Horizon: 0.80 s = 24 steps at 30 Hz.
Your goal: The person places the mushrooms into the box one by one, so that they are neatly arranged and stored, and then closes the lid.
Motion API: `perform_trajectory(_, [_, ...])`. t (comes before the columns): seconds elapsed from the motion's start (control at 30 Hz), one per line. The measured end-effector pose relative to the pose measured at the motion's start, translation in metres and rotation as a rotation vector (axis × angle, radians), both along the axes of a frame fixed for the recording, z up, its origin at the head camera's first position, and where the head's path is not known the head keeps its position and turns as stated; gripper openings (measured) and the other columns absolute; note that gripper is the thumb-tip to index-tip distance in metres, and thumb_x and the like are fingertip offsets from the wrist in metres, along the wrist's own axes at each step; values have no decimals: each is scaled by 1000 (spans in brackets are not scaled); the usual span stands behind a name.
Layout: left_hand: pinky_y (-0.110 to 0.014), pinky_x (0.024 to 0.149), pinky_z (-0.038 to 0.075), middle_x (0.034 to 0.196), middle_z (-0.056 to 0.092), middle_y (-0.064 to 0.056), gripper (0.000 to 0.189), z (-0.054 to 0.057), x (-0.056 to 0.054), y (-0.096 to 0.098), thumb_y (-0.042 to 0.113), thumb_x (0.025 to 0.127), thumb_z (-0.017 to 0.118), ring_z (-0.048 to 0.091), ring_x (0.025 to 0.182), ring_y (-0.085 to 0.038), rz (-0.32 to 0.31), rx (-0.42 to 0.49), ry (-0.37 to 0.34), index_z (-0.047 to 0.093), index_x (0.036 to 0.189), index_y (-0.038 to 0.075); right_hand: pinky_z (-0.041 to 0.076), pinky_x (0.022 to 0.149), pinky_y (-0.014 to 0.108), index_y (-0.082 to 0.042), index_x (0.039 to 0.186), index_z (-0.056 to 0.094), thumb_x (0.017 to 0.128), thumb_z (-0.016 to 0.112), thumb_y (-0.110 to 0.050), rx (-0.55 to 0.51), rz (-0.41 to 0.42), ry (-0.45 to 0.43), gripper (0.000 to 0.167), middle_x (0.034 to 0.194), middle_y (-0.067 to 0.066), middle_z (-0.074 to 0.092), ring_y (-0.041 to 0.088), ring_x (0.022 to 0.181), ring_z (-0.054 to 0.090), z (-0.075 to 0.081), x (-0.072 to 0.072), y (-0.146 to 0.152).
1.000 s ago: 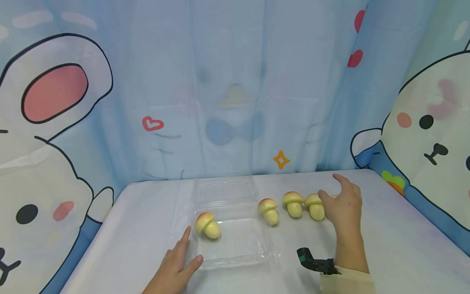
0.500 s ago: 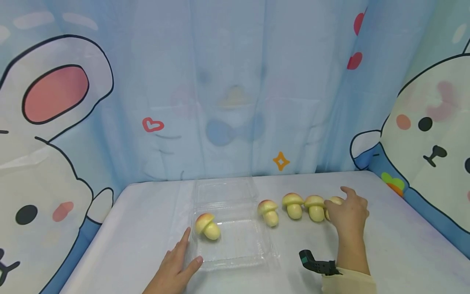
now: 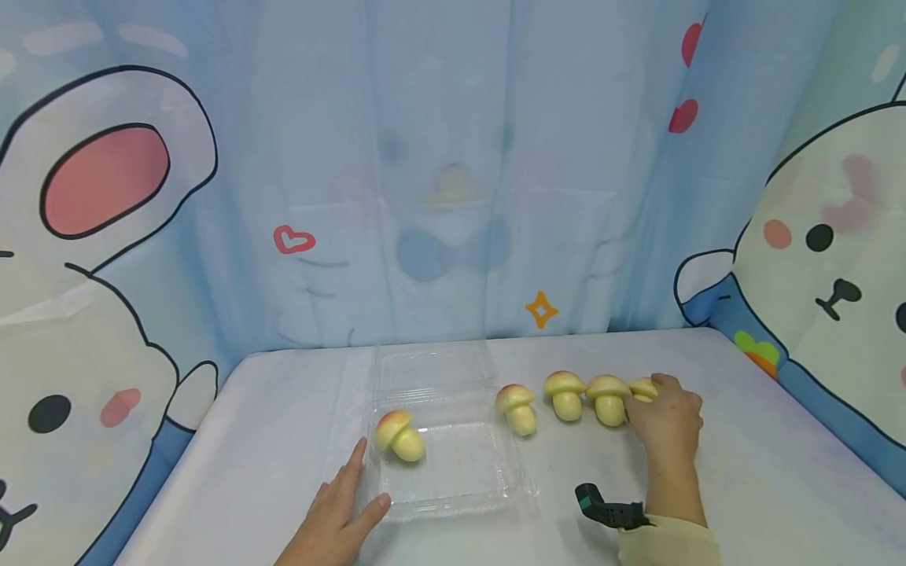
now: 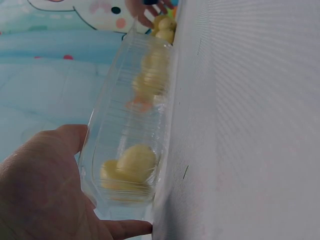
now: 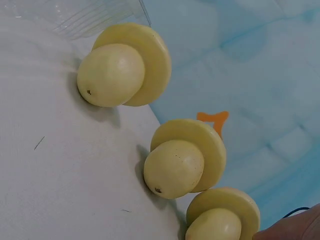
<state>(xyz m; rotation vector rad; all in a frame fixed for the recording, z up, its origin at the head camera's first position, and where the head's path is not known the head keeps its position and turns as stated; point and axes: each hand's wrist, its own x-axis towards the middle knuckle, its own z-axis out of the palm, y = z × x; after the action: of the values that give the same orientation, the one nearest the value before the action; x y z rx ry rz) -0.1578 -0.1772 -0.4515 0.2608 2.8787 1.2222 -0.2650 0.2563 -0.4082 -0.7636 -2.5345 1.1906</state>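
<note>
A person's left hand (image 3: pixel 336 511), fingers straight, spread and gripping nothing, lies against a clear plastic container (image 3: pixel 460 472) holding one yellow mushroom (image 3: pixel 403 437) on the white surface (image 3: pixel 212 487), while the right hand's (image 3: pixel 668 417) bent fingers reach around the partly hidden rightmost mushroom (image 3: pixel 644 387) of four outside; whether they grip it cannot be told. The right wrist view alone shows dark spots (image 5: pixel 158 190) on two stems (image 5: pixel 172 170), the container and third mushroom (image 5: pixel 212 227) cut off.

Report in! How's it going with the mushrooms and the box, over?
Left hand beside the clear box. Right hand curled around the rightmost mushroom. One mushroom inside the box, four outside. Neighboring mushroom close by, might get bumped.
</note>
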Motion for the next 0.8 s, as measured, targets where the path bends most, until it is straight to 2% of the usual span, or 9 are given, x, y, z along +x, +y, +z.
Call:
perform_trajectory(0.2, [-77, 117, 17, 156, 47, -27, 83, -1, 0, 0, 50, 103, 58, 35, 150, -50, -2, 1, -5, 22, 165, 9, 43, 93, 67, 4, 154, 37, 93, 60, -16, 12, -21, 14, 68, 143, 46, 32, 61, 124, 41, -9, -1, 2])
perform_trajectory(0.37, [-78, 117, 17, 156, 46, -28, 83, -1, 0, 0, 50, 103, 58, 36, 149, -50, 0, -3, 1, 22, 165, 8, 43, 95, 66, 1, 154, 38, 91, 60, -9, 15, -53, 52, 67, 143, 43, 34, 56, 120, 46, -16, -3, 0])
perform_trajectory(0.8, [-78, 116, 17, 157, 45, -27, 82, 0, 1, 1, 50, 103, 57, 36, 150, -48, -2, -6, 9, 22, 165, 8, 40, 100, 66, 0, 152, 40, 90, 59, -3, -18, -103, 127, 65, 145, 43, 31, 59, 124, 44, -27, -7, 2])
